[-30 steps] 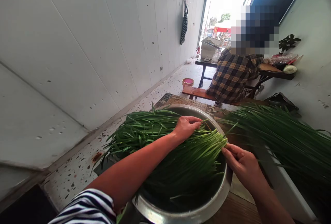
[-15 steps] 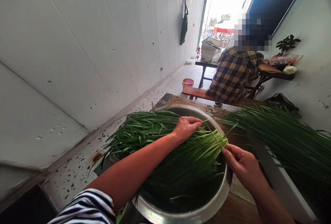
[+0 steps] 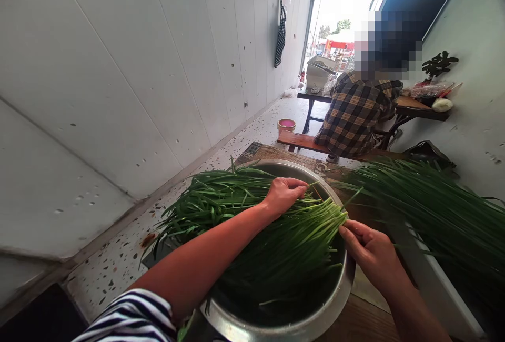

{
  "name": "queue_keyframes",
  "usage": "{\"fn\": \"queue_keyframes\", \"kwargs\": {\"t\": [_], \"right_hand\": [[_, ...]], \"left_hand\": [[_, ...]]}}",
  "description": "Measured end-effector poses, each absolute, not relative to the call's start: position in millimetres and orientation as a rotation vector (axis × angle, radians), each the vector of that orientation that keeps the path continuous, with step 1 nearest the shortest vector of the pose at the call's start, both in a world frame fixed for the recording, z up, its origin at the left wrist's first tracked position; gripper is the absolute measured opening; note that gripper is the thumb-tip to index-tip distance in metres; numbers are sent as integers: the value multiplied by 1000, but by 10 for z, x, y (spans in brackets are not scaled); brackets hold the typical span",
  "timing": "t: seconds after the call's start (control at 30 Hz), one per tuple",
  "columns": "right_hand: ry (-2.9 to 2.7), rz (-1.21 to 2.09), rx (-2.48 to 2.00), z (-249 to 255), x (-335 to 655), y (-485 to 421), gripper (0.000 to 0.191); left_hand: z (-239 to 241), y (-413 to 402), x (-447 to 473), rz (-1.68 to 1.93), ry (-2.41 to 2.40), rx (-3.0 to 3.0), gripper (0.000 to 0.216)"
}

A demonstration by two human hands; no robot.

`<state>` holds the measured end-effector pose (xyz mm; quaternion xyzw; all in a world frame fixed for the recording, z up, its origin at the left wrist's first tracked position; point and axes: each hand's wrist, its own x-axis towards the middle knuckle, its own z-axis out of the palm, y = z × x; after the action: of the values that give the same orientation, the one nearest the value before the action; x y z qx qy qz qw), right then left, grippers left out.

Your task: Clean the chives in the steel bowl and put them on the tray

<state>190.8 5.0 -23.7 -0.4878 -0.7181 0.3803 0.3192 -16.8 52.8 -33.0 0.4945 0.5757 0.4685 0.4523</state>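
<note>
A large metal bowl [image 3: 333, 302] holds a heap of long green garlic chives [image 3: 300, 242], their leaves hanging over its left rim. My left hand [image 3: 284, 194] is above the heap, thumb and fingers pinched on a thin chive stalk by the far right side of the bowl. At the right rim, my right hand [image 3: 366, 247] pinches the pale stem ends of the chives between thumb and fingers. The leaves of that bunch fan out to the left inside the bowl. My left forearm crosses over the heap and hides part of it.
More long chives [image 3: 434, 200] lie across a white bin [image 3: 445, 284] on the right. A person in a plaid shirt [image 3: 355, 116] sits on a wooden bench [image 3: 302, 142] ahead. A pink-filled bucket [image 3: 286, 125] stands on the floor; an apron [image 3: 280, 39] hangs on the wall.
Both hands and the chives stay almost where they were. The seated person's head has shifted slightly.
</note>
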Motion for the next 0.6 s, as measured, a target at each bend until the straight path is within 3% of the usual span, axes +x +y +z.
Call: {"fn": "queue_keyframes", "kwargs": {"t": [0.6], "right_hand": [[-1885,1030,-1281,-242,1908,44,36]], "left_hand": [[-391,538,-178,1183,1400,1225,28]]}}
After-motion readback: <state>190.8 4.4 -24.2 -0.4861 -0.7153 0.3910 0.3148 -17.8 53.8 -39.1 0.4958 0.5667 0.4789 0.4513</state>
